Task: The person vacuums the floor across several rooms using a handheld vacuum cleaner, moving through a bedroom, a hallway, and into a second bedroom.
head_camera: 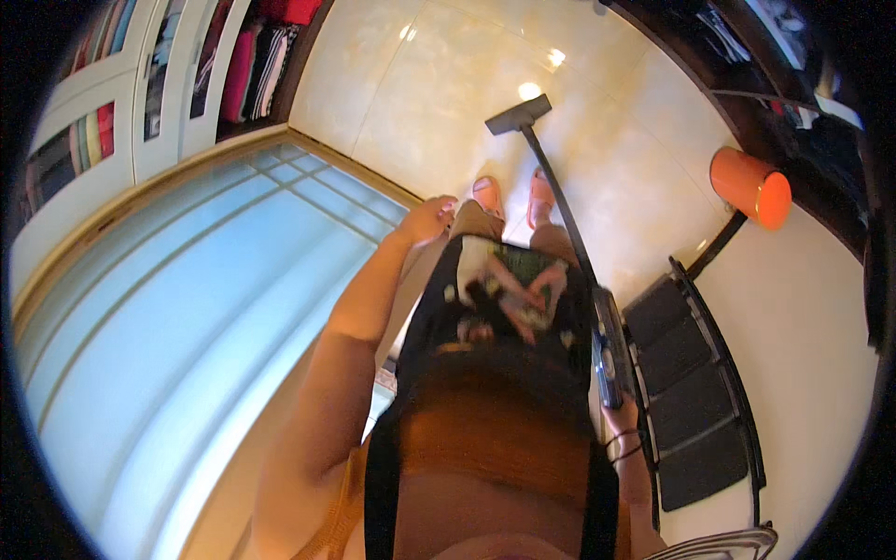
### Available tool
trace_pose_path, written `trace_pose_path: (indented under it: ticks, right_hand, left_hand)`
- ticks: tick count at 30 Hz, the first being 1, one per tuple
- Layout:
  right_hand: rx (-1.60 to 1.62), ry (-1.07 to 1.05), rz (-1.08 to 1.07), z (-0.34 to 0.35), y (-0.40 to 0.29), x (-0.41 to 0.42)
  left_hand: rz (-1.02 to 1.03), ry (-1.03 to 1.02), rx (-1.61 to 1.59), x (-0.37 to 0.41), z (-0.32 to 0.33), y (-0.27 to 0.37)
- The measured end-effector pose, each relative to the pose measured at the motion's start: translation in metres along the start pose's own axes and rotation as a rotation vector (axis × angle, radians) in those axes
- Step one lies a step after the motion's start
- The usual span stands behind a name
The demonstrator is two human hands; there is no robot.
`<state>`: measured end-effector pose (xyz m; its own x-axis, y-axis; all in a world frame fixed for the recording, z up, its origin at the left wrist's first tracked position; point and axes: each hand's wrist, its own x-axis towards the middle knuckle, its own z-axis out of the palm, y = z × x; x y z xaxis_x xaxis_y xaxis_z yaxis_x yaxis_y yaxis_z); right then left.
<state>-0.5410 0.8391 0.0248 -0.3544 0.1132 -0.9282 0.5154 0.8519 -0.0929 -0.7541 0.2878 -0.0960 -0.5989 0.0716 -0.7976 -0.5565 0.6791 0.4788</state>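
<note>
A stick vacuum cleaner runs forward along my right side, its body upright near my hip. My right hand, with a dark band at the wrist, is closed around the vacuum's rear end. The dark tube slants down to a flat floor head, which lies on the glossy tiled floor ahead of my orange slippers. My left hand hangs free at my left, fingers apart and a little curled, beside the frosted glass panel, holding nothing.
White-framed wardrobe doors with clothes behind them stand at the upper left. An orange cylindrical bin is on the right, near dark open shelves. A black slatted rack or seat stands close to my right arm.
</note>
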Motion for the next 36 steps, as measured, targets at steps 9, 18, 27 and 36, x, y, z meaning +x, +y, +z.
trace_pose_path:
  ticks: [9,18,27,36]
  right_hand:
    - [-0.094,0.062,0.151,0.054,0.063,-0.018]
    - [-0.193,-0.116,0.253,0.057,0.094,-0.027]
    - [-0.126,-0.089,0.356,0.057,0.015,0.099]
    - [0.021,0.083,0.259,0.098,-0.044,0.229]
  left_hand:
    - [0.020,0.049,0.247,0.316,-0.010,-0.103]
    - [0.015,0.242,0.393,0.582,-0.023,-0.148]
    - [-0.208,0.295,0.652,0.637,-0.053,-0.140]
    - [-0.232,0.212,0.860,0.638,-0.076,-0.135]
